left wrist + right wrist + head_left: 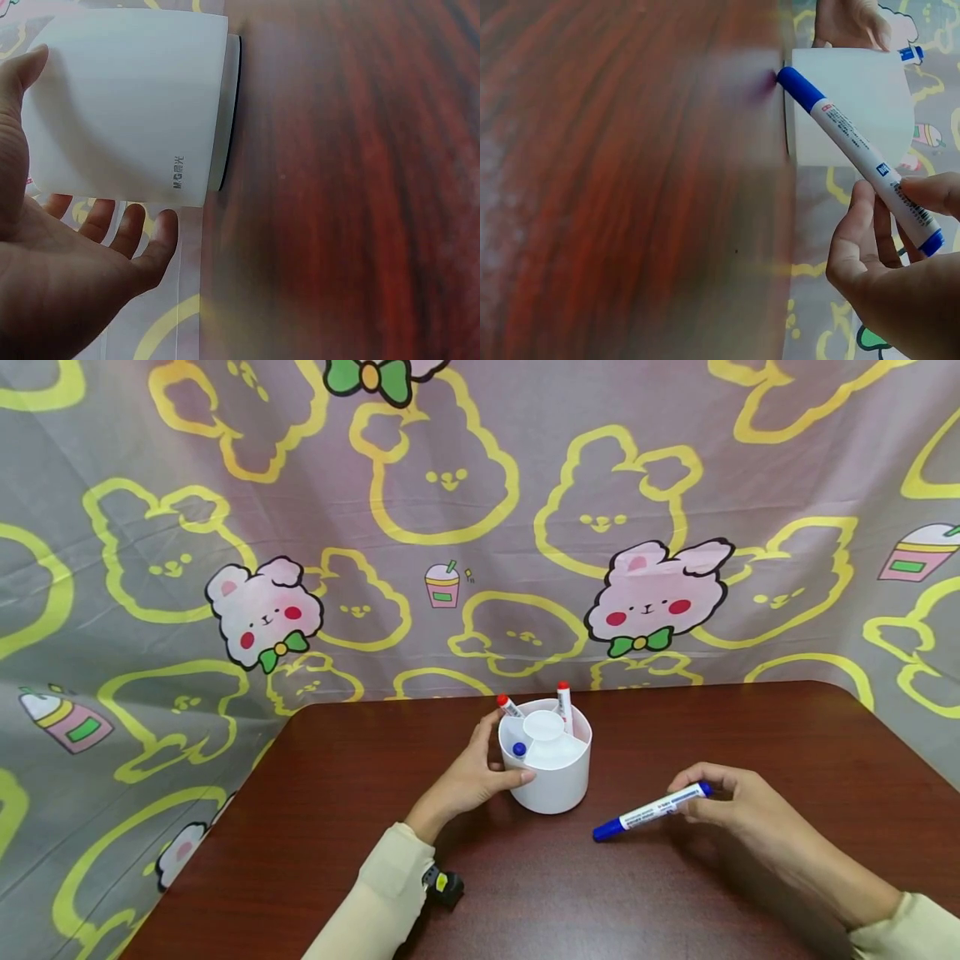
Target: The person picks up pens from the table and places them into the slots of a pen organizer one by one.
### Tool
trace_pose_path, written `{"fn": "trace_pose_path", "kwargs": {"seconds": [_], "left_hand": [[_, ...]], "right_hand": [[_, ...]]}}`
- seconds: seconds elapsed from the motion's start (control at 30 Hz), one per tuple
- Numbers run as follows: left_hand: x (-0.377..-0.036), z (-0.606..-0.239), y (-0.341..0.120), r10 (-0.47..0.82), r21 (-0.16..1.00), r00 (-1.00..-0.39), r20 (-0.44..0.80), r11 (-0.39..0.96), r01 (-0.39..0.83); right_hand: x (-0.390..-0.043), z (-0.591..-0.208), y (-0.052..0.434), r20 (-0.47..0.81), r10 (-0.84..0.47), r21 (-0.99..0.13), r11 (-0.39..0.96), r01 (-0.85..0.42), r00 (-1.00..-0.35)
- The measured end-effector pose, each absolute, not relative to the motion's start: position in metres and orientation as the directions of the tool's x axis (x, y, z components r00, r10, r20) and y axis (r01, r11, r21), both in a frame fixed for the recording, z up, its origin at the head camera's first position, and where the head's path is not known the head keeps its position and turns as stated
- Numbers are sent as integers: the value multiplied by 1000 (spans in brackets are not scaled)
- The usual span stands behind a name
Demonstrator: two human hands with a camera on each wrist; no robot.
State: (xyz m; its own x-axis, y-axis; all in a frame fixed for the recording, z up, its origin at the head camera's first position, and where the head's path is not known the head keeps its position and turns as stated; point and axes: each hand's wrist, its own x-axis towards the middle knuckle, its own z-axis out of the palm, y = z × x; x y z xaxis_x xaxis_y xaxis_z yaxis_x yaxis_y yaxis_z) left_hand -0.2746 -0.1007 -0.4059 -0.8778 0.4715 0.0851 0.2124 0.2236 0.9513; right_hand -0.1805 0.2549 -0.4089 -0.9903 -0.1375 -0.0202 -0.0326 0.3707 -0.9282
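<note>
A white round pen holder (551, 789) with compartments stands upright on the table. My left hand (468, 777) grips its left side, thumb across the front and fingers around the far side. Two red-tipped markers, one leaning left (507, 704) and one at the back right (565, 702), poke out of it, along with a blue-tipped marker (519, 749) at the front left. To the right of the holder, my right hand (738, 802) pinches a white marker with blue ends (855, 142) between thumb and fingers. Its blue cap points left and down, above the tabletop.
The dark red-brown wooden table (345, 760) runs back to a hanging cloth (480, 635) printed with cartoon figures. A dark device (444, 887) is strapped at the left wrist. Small lettering (178, 172) marks the holder's wall.
</note>
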Motion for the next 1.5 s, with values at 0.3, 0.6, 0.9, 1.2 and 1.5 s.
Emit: {"fn": "trace_pose_path", "kwargs": {"seconds": [0.3, 0.6, 0.9, 1.2, 1.5], "left_hand": [[-276, -405, -100, 485, 961, -871, 77, 198, 195], [-275, -404, -99, 475, 960, -875, 91, 193, 205], [-274, -403, -101, 470, 952, -881, 58, 241, 191], [-275, -403, -102, 447, 920, -892, 67, 318, 229], [-276, -404, -103, 443, 933, -893, 74, 285, 218]], "right_hand": [[-187, -405, 255, 45, -187, -982, 172, -78, -981], [-193, -398, 257, 99, -228, -993, -89, -81, -969], [-205, -378, 255, 178, -209, -972, -189, -139, -962], [-214, -359, 246, 254, -185, -934, -302, -191, -949], [-223, -344, 237, 258, -131, -921, -333, -203, -957]]}}
